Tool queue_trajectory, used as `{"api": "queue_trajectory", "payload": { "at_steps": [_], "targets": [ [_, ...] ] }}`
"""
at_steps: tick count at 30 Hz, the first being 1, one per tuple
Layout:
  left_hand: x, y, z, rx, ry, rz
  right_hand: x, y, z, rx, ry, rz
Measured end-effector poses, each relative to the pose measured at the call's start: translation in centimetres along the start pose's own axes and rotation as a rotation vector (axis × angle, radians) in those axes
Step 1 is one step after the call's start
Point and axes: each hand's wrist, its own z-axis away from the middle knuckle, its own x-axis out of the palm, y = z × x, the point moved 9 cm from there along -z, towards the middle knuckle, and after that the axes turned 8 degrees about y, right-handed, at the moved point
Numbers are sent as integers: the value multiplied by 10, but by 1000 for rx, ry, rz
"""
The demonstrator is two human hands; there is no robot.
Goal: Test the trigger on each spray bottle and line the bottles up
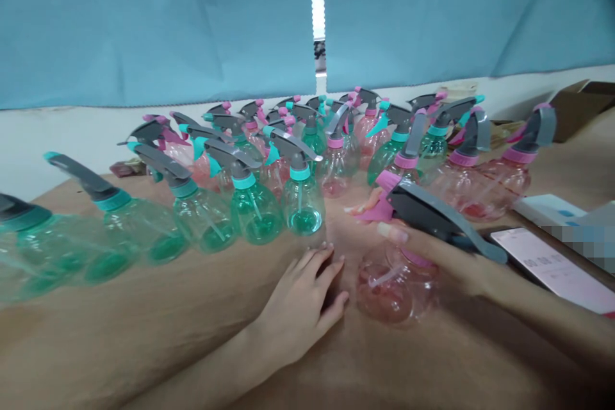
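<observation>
A clear pink spray bottle [391,291] with a grey and pink trigger head stands near the table's front, slightly tilted in view. My right hand [432,253] is closed around its neck, just under the trigger head. To its left, my left hand [305,298] rests on the tabletop with fingers loosely spread and nothing in it. Beyond the left hand stand green spray bottles with turquoise collars, the nearest being a green spray bottle [303,202]. A pink spray bottle [335,170] stands farther back.
Rows of green and pink spray bottles fill the back and left of the wooden table [192,333]. At the right lie a phone [552,266] showing a timer and a white box [552,208]. A cardboard box [583,109] stands at the back right. Behind hangs a blue cloth [192,25].
</observation>
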Motion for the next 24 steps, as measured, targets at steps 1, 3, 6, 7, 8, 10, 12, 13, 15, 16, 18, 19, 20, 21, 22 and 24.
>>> {"api": "queue_trajectory", "payload": {
  "at_steps": [1, 3, 6, 7, 8, 10, 12, 13, 15, 16, 18, 19, 20, 21, 22, 24],
  "targets": [
    [0, 0, 0, -1, 2, 1, 0, -3, -1, -12, 3, -4],
    [-1, 0, 0, -5, 5, 2, -2, -9, -2, -38, 10, -15],
    [-1, 0, 0, -12, 0, 2, -1, -9, -2, -9, 9, -6],
    [-1, -1, 0, -13, -2, 3, -1, -7, -2, 10, 17, -5],
    [-1, -1, 1, -14, -4, 5, -1, -6, -1, 21, 32, -8],
    [-1, 0, 0, -15, -5, 9, -3, -4, 0, 26, 78, -19],
    [-1, 0, 0, -17, -7, 12, -5, -2, 0, 28, 102, -14],
    [-1, 0, 0, -17, -8, 13, -6, 0, 0, 37, 102, -3],
    [-2, 0, -1, -19, -10, 14, -6, 4, 0, 62, 70, 27],
    [-2, 0, -1, -21, -11, 13, -7, 5, 0, 65, 51, 40],
    [-2, 0, -2, -23, -15, 14, -8, 6, 0, 74, 17, 56],
    [-2, 0, -2, -25, -18, 15, -8, 6, 0, 78, 8, 55],
    [-2, 0, -2, -27, -22, 16, -7, 7, 0, 84, 1, 49],
    [-2, 0, -2, -29, -25, 16, -7, 7, 0, 87, 9, 38],
    [-2, 0, -2, -29, -26, 15, -7, 7, 1, 88, 20, 24],
    [-2, 0, -1, -26, -25, 13, -7, 6, 1, 79, 38, 4]
  ]
}}
